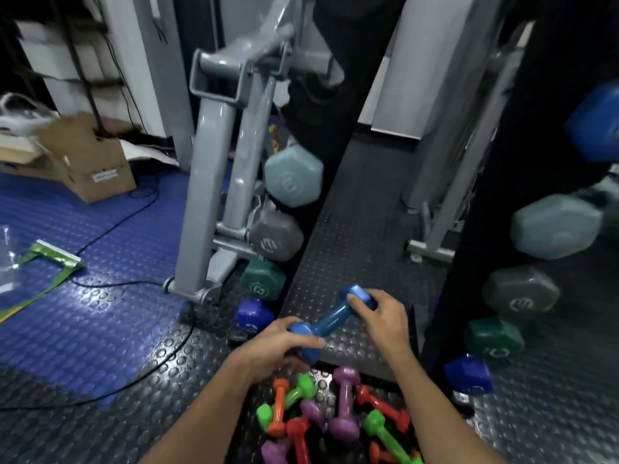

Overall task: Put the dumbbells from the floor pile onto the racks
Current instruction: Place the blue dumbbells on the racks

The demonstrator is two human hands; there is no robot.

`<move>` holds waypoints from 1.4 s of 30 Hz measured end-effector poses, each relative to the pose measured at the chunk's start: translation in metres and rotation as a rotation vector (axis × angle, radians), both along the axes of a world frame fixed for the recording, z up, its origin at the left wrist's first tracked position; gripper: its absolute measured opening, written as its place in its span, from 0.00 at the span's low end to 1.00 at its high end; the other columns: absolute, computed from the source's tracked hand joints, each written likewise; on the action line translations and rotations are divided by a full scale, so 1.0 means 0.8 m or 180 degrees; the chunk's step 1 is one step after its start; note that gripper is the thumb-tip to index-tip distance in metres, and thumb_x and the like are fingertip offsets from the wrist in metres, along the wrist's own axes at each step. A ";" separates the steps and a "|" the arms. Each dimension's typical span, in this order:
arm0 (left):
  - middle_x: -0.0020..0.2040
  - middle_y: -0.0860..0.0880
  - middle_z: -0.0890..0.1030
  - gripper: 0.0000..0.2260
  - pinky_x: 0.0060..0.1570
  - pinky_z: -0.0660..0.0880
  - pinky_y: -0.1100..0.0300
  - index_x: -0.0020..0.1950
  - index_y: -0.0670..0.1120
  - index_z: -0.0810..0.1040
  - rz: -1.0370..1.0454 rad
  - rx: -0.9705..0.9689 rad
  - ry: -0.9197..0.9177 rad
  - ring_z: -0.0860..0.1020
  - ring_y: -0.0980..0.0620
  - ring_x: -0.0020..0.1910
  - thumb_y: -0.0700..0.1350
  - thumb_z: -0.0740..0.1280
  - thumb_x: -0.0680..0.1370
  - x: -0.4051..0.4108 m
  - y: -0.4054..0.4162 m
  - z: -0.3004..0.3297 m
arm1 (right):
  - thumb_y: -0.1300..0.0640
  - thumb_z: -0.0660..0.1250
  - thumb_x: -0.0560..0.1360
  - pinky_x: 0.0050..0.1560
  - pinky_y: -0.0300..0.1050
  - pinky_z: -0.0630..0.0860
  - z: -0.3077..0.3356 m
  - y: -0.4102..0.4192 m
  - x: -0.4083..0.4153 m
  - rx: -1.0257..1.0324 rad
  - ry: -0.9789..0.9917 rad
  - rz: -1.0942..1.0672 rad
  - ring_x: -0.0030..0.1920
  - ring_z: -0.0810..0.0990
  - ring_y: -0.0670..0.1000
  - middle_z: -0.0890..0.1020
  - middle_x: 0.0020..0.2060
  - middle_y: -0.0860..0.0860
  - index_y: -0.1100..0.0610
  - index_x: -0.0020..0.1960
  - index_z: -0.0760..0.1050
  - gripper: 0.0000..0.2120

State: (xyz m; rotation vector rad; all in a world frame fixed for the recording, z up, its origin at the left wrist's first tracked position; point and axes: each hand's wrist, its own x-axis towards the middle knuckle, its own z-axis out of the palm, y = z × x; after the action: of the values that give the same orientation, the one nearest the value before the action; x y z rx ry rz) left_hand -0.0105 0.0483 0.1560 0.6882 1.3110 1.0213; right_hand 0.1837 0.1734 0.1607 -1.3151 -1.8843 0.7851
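- Left hand (279,343): fingers curled round the near head of the blue dumbbell (330,321); thumb lying over the head
- Right hand (382,316): fingers and thumb grasping the far head of the same dumbbell; the bar runs bare between the two hands
- Blue dumbbell: held clear of the floor, tilted, far end higher; above the floor pile (335,420)
- Floor pile: green, orange, red and purple dumbbells, touching and overlapping, on black studded matting
- Left rack (217,182): grey frame; hex dumbbells stacked down its side; right rack (522,279) likewise loaded
- Cardboard box (90,162) well apart at left; black cable (134,209) across the blue mat
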 end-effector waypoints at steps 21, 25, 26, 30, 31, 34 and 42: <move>0.60 0.35 0.80 0.33 0.63 0.69 0.42 0.60 0.43 0.84 0.0784 0.2415 -0.1020 0.76 0.36 0.60 0.53 0.87 0.60 0.050 -0.081 0.297 | 0.33 0.72 0.73 0.36 0.51 0.71 0.378 -0.033 -0.001 0.1048 0.0408 0.0423 0.30 0.71 0.44 0.78 0.28 0.51 0.51 0.38 0.84 0.21; 0.58 0.34 0.82 0.41 0.59 0.76 0.49 0.63 0.36 0.79 0.1220 0.2615 -0.1153 0.80 0.39 0.57 0.55 0.87 0.58 0.052 -0.104 0.329 | 0.30 0.70 0.72 0.46 0.50 0.82 0.420 -0.045 -0.028 0.0700 0.0771 0.0761 0.41 0.82 0.47 0.87 0.40 0.50 0.49 0.46 0.86 0.22; 0.58 0.33 0.82 0.42 0.57 0.78 0.52 0.63 0.35 0.79 0.1305 0.2663 -0.1124 0.81 0.40 0.56 0.56 0.87 0.57 0.050 -0.107 0.336 | 0.32 0.68 0.75 0.48 0.51 0.83 0.425 -0.043 -0.036 0.0548 0.0906 0.0754 0.43 0.84 0.47 0.87 0.43 0.50 0.50 0.49 0.85 0.21; 0.48 0.43 0.85 0.41 0.44 0.82 0.62 0.58 0.39 0.80 0.1711 0.2895 -0.0883 0.84 0.49 0.46 0.58 0.87 0.53 0.031 -0.115 0.358 | 0.40 0.65 0.81 0.59 0.51 0.83 0.433 -0.019 -0.061 0.0259 0.1199 0.0447 0.57 0.83 0.49 0.83 0.63 0.51 0.55 0.71 0.76 0.26; 0.48 0.44 0.85 0.41 0.44 0.81 0.62 0.59 0.39 0.79 0.1800 0.2932 -0.0796 0.84 0.50 0.46 0.57 0.87 0.54 0.026 -0.116 0.363 | 0.40 0.64 0.82 0.61 0.52 0.82 0.436 -0.014 -0.065 0.0168 0.1280 0.0435 0.60 0.81 0.50 0.80 0.67 0.52 0.57 0.77 0.70 0.30; 0.45 0.48 0.86 0.27 0.44 0.82 0.62 0.59 0.39 0.77 0.2004 0.2992 -0.0633 0.84 0.52 0.44 0.46 0.83 0.66 0.010 -0.105 0.372 | 0.40 0.64 0.82 0.66 0.56 0.79 0.443 -0.001 -0.080 -0.0013 0.1386 0.0537 0.68 0.77 0.51 0.72 0.76 0.52 0.53 0.84 0.56 0.37; 0.48 0.45 0.81 0.16 0.40 0.79 0.66 0.59 0.41 0.75 0.2364 0.2928 0.0110 0.82 0.57 0.40 0.38 0.75 0.74 -0.035 -0.011 0.388 | 0.38 0.61 0.81 0.65 0.58 0.80 0.440 0.019 -0.114 0.0676 0.0693 0.0146 0.64 0.81 0.53 0.84 0.62 0.48 0.47 0.74 0.73 0.25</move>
State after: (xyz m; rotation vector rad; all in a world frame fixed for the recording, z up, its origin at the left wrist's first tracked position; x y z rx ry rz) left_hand -0.0385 0.0398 0.4663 0.9006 1.0944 2.2917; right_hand 0.0923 0.1885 0.5131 -1.0170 -1.7745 0.6994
